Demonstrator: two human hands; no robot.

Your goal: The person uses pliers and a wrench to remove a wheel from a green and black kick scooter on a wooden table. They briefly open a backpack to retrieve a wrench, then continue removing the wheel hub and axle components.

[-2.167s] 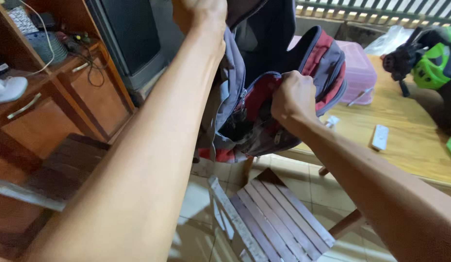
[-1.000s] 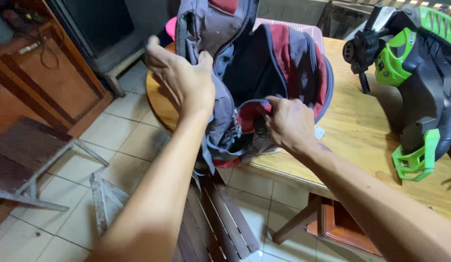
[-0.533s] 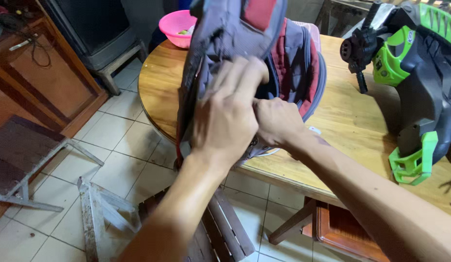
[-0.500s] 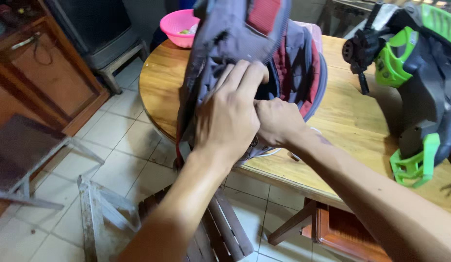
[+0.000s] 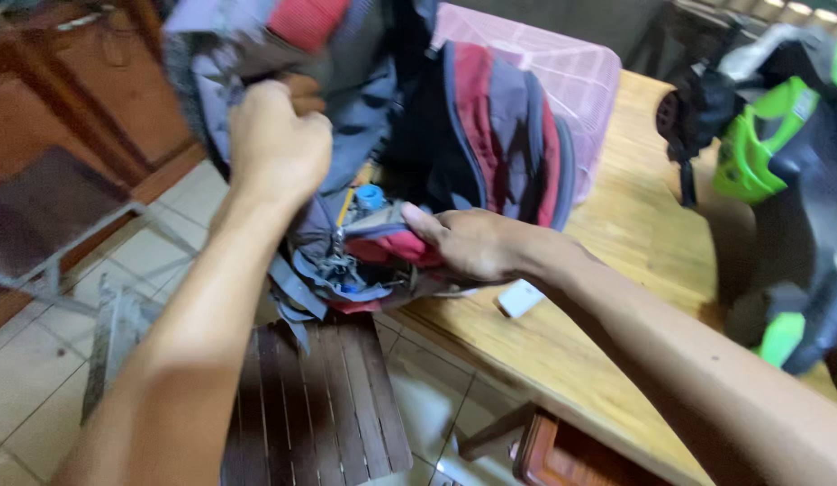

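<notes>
My left hand [image 5: 279, 148] is closed in a fist on the grey upper fabric of the backpack [image 5: 490, 117], holding that part up and away from the table. My right hand [image 5: 468, 245] grips the edge of a red front pocket [image 5: 396, 247] lower down, thumb on top and fingers curled under the flap. The two hands are apart, one high on the left of the bag, the other low near its middle.

The backpack is grey, red and dark blue. It rests at the near edge of the wooden table [image 5: 616, 261], its lower part overhanging the edge. A compartment gapes open between my hands. Inside it a small blue cap [image 5: 369, 195] shows, beside something yellow; the frame is blurred by motion, so I cannot say what these belong to. Loose grey straps [image 5: 292, 297] hang below the bag.

A pink plastic container [image 5: 562, 81] stands just behind the backpack, touching or nearly touching it. A small white flat object [image 5: 520, 298] lies on the table near my right wrist. A green and black device [image 5: 769, 153] sits on the table, well to the right. Below the bag, on the tiled floor [image 5: 31, 360], is a dark slatted wooden chair [image 5: 319, 414].
</notes>
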